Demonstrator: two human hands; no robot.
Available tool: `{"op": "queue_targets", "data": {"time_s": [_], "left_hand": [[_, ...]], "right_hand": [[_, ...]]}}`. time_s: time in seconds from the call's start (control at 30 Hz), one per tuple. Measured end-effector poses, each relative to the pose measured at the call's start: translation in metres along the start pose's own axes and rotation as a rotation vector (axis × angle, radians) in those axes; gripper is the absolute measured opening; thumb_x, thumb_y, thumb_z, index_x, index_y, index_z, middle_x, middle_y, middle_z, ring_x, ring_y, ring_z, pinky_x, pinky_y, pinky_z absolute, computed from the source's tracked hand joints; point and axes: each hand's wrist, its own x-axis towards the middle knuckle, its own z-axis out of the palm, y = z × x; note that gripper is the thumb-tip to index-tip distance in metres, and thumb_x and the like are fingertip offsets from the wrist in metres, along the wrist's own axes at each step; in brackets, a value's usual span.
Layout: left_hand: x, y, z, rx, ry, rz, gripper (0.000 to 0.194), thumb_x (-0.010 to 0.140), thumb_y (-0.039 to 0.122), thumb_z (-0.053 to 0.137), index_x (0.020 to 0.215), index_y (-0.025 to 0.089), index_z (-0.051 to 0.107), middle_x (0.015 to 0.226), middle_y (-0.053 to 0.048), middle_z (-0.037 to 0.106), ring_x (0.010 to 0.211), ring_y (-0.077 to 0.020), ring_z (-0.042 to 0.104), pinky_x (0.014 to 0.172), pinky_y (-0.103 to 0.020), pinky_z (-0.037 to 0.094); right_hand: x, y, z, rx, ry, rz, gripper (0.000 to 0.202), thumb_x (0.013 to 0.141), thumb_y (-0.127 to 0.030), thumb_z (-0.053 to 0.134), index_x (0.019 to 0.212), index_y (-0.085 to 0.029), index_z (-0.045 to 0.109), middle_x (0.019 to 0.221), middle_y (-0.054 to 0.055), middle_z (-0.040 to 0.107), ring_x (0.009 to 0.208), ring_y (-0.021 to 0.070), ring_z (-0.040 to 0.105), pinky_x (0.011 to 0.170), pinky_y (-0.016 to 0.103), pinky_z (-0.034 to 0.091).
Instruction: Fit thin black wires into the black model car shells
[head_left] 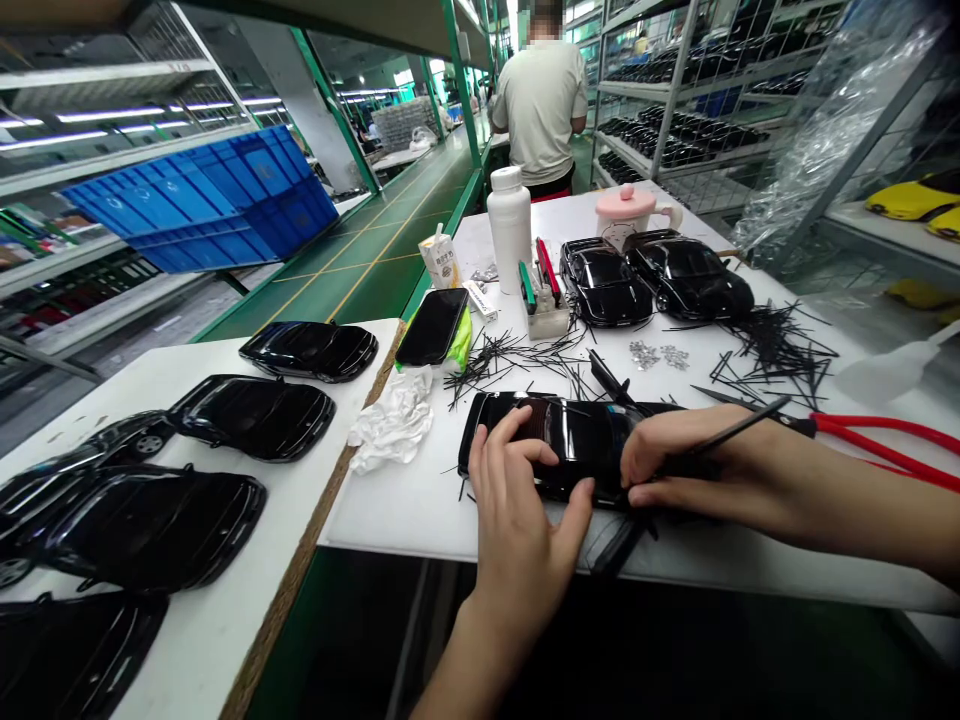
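A glossy black model car (pixel 581 435) lies crosswise before me at the near edge of the white table. Its two doors stick out, the far door (pixel 609 380) and the near door (pixel 619 545). My left hand (pixel 525 490) steadies the car, fingers bent over its left half and thumb at its near side. Pinched at the car's right part is my right hand (pixel 675 465), with a slim black tool (pixel 750 422) jutting from it; the tip is hidden. Behind that wrist lie red-handled pliers or cutters (pixel 885 440). Thin black strips (pixel 517 360) are scattered beyond the car.
More black model cars (pixel 251 415) stand on the left board (pixel 202 620); two others (pixel 607 285) sit at the back. Nearby are crumpled tissue (pixel 394 420), a phone (pixel 433 327), a white bottle (pixel 510 225), a pink-lidded mug (pixel 626 212) and small clear parts (pixel 658 355). A person (pixel 541 110) stands ahead.
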Motion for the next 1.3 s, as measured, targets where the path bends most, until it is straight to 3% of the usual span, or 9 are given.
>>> {"op": "queue_targets", "data": {"time_s": [0.23, 0.5, 0.7, 1.03, 1.3], "left_hand": [[-0.001, -0.004, 0.005, 0.041, 0.040, 0.046, 0.030, 0.085, 0.014, 0.063, 0.101, 0.022, 0.040, 0.115, -0.013, 0.062, 0.128, -0.0279, 0.055, 0.113, -0.055, 0.035], [-0.003, -0.008, 0.003, 0.009, 0.022, 0.049, 0.036, 0.084, 0.017, 0.067, 0.106, 0.021, 0.040, 0.129, -0.020, 0.059, 0.130, -0.0271, 0.053, 0.114, -0.054, 0.035], [-0.003, -0.009, 0.000, 0.003, -0.007, 0.048, 0.032, 0.086, 0.018, 0.065, 0.106, 0.022, 0.040, 0.132, -0.019, 0.058, 0.131, -0.0262, 0.054, 0.115, -0.053, 0.035], [-0.006, -0.008, 0.004, 0.012, 0.055, 0.061, 0.030, 0.084, 0.017, 0.065, 0.102, 0.022, 0.042, 0.128, -0.018, 0.062, 0.127, -0.0253, 0.058, 0.114, -0.048, 0.038], [-0.007, -0.008, 0.004, 0.010, 0.076, 0.071, 0.027, 0.086, 0.016, 0.064, 0.100, 0.022, 0.042, 0.123, -0.017, 0.066, 0.124, -0.0233, 0.061, 0.111, -0.046, 0.042]], "right_hand": [[0.002, 0.015, 0.010, -0.114, 0.107, -0.164, 0.016, 0.095, -0.025, 0.062, 0.080, -0.019, 0.063, 0.078, 0.000, 0.056, 0.067, 0.0112, 0.055, 0.059, 0.022, 0.042], [0.000, 0.019, 0.016, -0.258, 0.098, -0.258, 0.013, 0.097, -0.024, 0.060, 0.085, -0.021, 0.063, 0.076, 0.001, 0.058, 0.070, 0.0133, 0.058, 0.059, 0.023, 0.043], [-0.001, 0.017, 0.019, -0.324, 0.140, -0.255, 0.020, 0.096, -0.026, 0.060, 0.077, -0.021, 0.064, 0.068, 0.000, 0.055, 0.060, 0.0126, 0.053, 0.054, 0.024, 0.040], [0.000, 0.009, 0.020, -0.255, 0.215, -0.206, 0.005, 0.090, -0.023, 0.068, 0.085, -0.022, 0.067, 0.070, -0.001, 0.061, 0.060, 0.0110, 0.059, 0.053, 0.019, 0.046], [-0.003, 0.011, 0.022, -0.329, 0.183, -0.215, 0.004, 0.091, -0.021, 0.066, 0.087, -0.021, 0.068, 0.069, 0.000, 0.061, 0.059, 0.0116, 0.058, 0.052, 0.021, 0.046]]}}
